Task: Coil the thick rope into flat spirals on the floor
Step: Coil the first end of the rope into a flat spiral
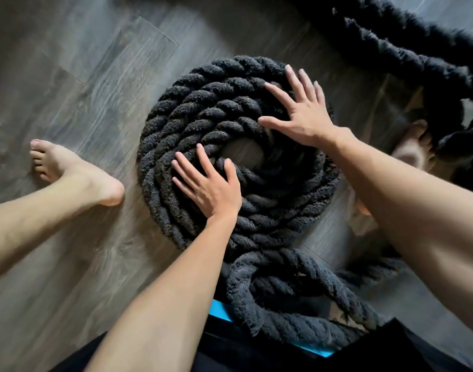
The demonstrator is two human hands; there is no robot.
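Rope [203, 108]: dark, thick, wound in a flat spiral at frame centre on the wood floor [82, 63].
Left hand [211, 183]: fingers spread, flat on the coil's lower left.
Right hand [302, 111]: fingers spread, flat on its upper right.

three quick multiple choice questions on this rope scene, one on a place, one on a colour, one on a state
1. Where does the left hand lie?
A) on a wall
B) on the coil
C) on a table

2. What colour is the rope?
A) white
B) red
C) black

3. How is the right hand?
A) flat, fingers spread
B) a fist
C) gripping a tool

Answers:
1 B, its palm rests on the coil's near turns.
2 C, every strand is black.
3 A, its straight fingers lie spread over the coil's far side.
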